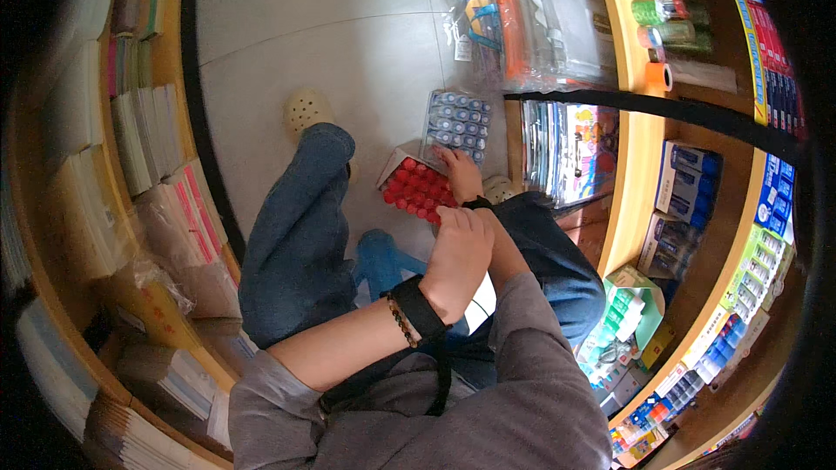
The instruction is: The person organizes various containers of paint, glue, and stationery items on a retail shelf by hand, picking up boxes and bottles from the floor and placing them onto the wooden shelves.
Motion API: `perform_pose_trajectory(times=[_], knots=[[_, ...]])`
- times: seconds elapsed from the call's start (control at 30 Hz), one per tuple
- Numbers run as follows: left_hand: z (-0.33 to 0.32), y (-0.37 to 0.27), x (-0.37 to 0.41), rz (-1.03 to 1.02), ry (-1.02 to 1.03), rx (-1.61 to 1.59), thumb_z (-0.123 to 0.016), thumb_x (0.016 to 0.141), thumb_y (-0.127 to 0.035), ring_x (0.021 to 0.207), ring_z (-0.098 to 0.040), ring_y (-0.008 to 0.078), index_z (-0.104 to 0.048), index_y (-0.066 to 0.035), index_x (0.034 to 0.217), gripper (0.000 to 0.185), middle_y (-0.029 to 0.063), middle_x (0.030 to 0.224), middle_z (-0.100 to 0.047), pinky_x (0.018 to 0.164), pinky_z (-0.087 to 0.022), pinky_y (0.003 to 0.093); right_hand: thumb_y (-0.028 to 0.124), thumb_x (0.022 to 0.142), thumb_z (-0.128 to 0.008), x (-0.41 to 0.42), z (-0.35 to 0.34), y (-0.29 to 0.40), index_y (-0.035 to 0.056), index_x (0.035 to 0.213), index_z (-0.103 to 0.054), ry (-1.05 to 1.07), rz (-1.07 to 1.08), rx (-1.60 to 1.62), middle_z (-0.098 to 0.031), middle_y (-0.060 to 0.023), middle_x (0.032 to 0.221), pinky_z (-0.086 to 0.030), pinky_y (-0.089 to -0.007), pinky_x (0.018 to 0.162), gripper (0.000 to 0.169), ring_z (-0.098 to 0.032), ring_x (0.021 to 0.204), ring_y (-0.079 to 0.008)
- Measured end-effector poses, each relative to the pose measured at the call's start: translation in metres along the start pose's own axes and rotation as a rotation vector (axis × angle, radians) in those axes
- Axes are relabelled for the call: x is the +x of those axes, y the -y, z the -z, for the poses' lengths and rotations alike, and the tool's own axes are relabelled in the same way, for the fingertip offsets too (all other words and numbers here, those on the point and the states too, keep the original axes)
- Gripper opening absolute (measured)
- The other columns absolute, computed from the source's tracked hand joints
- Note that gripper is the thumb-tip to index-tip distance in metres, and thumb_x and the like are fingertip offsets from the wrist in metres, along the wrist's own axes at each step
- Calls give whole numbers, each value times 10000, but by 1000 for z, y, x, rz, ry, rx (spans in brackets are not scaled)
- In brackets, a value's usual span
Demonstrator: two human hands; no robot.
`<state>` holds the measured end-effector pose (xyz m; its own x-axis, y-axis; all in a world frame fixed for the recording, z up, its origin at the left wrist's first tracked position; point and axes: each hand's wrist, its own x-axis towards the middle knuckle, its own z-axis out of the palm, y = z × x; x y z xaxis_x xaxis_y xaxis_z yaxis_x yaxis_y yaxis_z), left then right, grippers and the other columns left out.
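An open carton of red-capped items (418, 189) is in front of me, low between my knees. My left hand (457, 254) has curled fingers at the carton's near right corner and appears to grip it. My right hand (462, 173) lies along the carton's right side, its fingertips by the far corner; whether they grip anything is unclear. Just beyond, a clear-wrapped tray of small bottles with blue and white tops (457, 124) rests on the floor, near my right fingertips. The carton's underside is hidden.
A blue plastic stool (380, 261) is partly visible below the carton. Shelves of books and paper (147, 137) line the left. Wooden shelves (630, 189) with boxed stationery and tape rolls stand at the right. Plastic-wrapped bags (542, 26) hang at the upper right, above wrapped folders (562, 150).
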<state>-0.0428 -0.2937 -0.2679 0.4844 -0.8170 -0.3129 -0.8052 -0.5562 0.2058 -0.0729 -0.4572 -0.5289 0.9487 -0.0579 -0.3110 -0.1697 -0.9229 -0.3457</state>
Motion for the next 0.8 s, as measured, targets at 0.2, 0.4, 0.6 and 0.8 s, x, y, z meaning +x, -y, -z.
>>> perform_pose_trajectory(times=[0.2,0.4,0.6,0.8], knots=[[0,-6,1,54,76,-49,-486,824,-164,960,-542,286,-520,0,1133,351,149,1046,-565,865,-383,430,161,860,-492,16,-15,8,184,1108,-480,-7,-152,24,-527,-189,969,-466,-472,720,250,-544,890,-411],[-23,-40,27,279,130,-72,-491,810,-186,890,-566,293,-669,-64,964,265,126,933,-636,816,-392,481,118,831,-524,11,-36,-17,31,1013,-613,-2,-164,258,-609,-157,1013,-460,-382,763,221,-587,873,-291],[-24,-23,37,218,314,-132,-490,809,-184,809,-574,278,-691,-71,912,253,102,852,-644,771,-414,430,101,816,-540,6,-18,-24,26,1023,-603,-24,-157,196,-614,-147,1009,-467,-366,763,229,-593,865,-270],[-13,-11,35,156,326,-67,-489,836,-181,838,-586,250,-683,-64,927,244,85,838,-649,745,-439,337,84,801,-555,-17,9,-36,21,1034,-592,-80,-191,185,-619,-137,1004,-475,-350,762,243,-598,858,-249]])
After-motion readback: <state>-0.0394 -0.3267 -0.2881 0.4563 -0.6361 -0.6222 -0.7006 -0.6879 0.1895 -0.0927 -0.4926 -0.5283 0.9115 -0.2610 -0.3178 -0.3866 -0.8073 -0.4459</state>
